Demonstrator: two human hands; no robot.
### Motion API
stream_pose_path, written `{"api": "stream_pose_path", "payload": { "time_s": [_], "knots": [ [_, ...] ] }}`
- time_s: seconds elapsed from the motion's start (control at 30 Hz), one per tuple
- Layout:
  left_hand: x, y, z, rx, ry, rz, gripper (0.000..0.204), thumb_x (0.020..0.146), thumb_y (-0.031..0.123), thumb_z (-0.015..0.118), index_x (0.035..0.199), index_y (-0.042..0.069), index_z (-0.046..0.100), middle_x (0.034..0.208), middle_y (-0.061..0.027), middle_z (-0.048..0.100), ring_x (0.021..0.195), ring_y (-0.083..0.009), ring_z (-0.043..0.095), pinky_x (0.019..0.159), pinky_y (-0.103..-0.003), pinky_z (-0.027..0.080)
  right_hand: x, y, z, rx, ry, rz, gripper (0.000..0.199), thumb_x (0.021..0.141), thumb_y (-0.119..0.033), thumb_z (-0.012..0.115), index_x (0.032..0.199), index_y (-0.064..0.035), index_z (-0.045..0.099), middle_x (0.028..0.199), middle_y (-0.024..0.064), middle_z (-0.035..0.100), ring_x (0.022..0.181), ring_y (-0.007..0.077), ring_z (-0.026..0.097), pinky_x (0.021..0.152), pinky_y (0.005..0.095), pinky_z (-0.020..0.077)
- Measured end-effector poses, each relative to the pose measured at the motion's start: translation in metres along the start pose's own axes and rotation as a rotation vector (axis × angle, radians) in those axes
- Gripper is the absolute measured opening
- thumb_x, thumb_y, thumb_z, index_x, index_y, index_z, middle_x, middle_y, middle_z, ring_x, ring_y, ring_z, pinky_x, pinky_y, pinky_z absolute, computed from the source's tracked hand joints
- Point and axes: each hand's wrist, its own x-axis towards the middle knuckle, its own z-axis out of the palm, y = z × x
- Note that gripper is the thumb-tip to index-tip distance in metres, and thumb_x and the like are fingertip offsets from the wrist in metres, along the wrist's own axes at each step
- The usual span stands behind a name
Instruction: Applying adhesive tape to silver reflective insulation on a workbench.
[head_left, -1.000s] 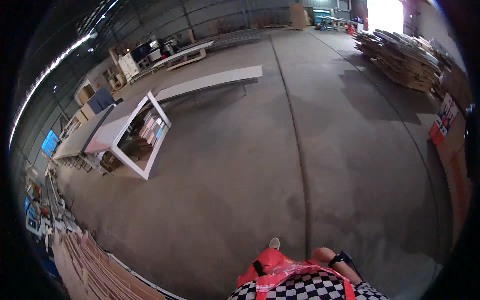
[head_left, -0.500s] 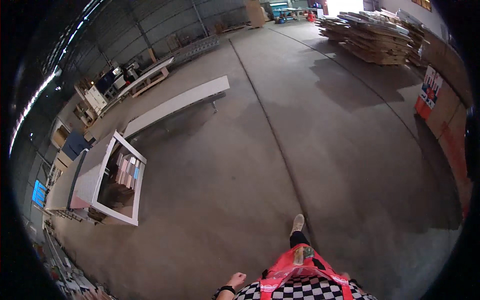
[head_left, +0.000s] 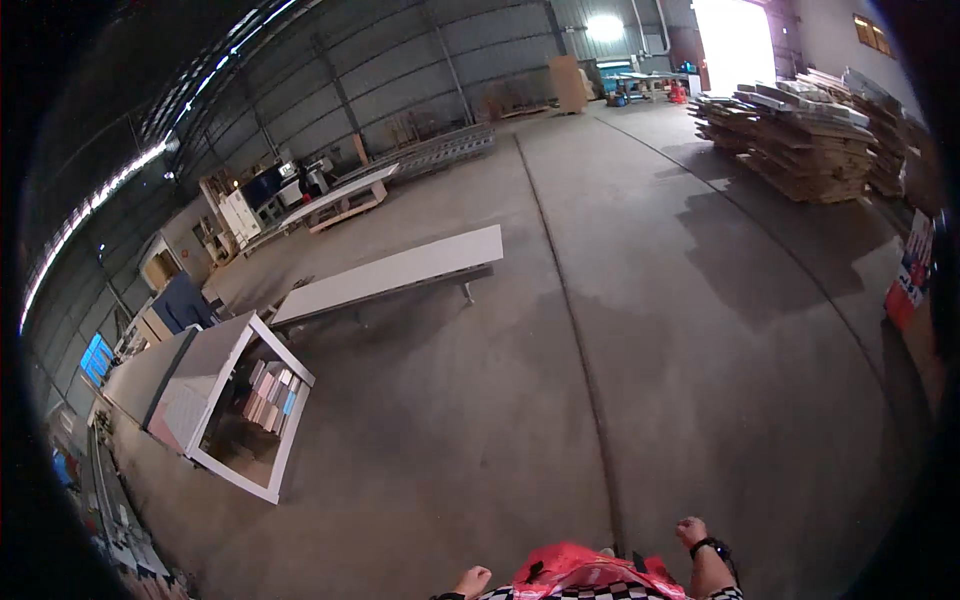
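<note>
I look down over a wide concrete floor [head_left: 700, 380] in a large hall. My left hand [head_left: 470, 581] shows at the bottom edge with its fingers curled and nothing in it. My right hand [head_left: 689, 529] swings a little higher on the right, also curled and empty, with a dark band [head_left: 710, 547] on its wrist. Between them sits a red garment or bag [head_left: 570, 566] over a checkered top [head_left: 600, 593]. Neither hand touches anything; the closest object is a white open-fronted cabinet [head_left: 225, 350] lying on the floor far to the left.
A long white board [head_left: 390, 275] rests on low supports at mid-left. Workbenches and machines [head_left: 330, 195] line the left wall. Stacks of wooden boards [head_left: 800, 130] stand at the far right. A floor seam [head_left: 575, 340] runs away from me. A red sign [head_left: 905, 280] leans at the right edge.
The view has lifted and the hall has shifted as I walk. My foot has dropped out of sight, and my right hand has swung into view at the lower right.
</note>
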Motion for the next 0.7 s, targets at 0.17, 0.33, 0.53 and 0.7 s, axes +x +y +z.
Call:
{"api": "stream_pose_path", "payload": {
  "time_s": [0.17, 0.33, 0.53, 0.7],
  "knots": [
    [0.101, 0.042, 0.005, -0.16, 0.082, -0.193, 0.022, 0.092, 0.026, 0.059, 0.094, 0.006, 0.068, 0.081, -0.0092, 0.067, 0.069, -0.0191, 0.062, 0.058, -0.041, 0.05, 0.161, -0.141, -0.068, 0.174, 0.294, -0.122, 0.02, 0.08, -0.01, 0.063, 0.095, -0.0027, 0.072, 0.081, 0.0102, 0.071, 0.072, 0.021, 0.068, 0.072, 0.0317, 0.0543],
    [0.215, 0.085, 0.008, -0.071, -0.21, -0.407, 0.027, 0.092, 0.031, 0.058, 0.101, 0.007, 0.068, 0.091, -0.011, 0.067, 0.081, -0.0229, 0.062, 0.069, -0.041, 0.05, 0.252, -0.186, -0.04, 0.581, -0.082, 0.01, 0.018, 0.084, -0.012, 0.065, 0.097, -0.0014, 0.072, 0.087, 0.0064, 0.072, 0.083, 0.0143, 0.068, 0.069, 0.0267, 0.0524],
    [0.4, 0.144, -0.037, 0.075, -0.36, -0.469, 0.034, 0.091, 0.036, 0.057, 0.109, 0.009, 0.068, 0.104, -0.0132, 0.068, 0.097, -0.0274, 0.063, 0.082, -0.04, 0.049, 0.284, -0.09, -0.042, 0.01, -0.316, 0.271, 0.03, 0.09, -0.019, 0.065, 0.115, -0.0023, 0.068, 0.101, 0.0051, 0.072, 0.092, 0.0193, 0.069, 0.086, 0.0332, 0.0543],
    [0.615, 0.209, -0.104, 0.263, -0.078, -0.31, 0.04, 0.09, 0.04, 0.057, 0.115, 0.011, 0.068, 0.114, -0.015, 0.068, 0.11, -0.0312, 0.064, 0.093, -0.04, 0.049, 0.352, -0.126, -0.093, 0.165, -0.192, 0.428, 0.031, 0.089, -0.017, 0.065, 0.116, -0.0025, 0.067, 0.1, 0.005, 0.072, 0.09, 0.0192, 0.069, 0.084, 0.0326, 0.0545]
  ]
}}
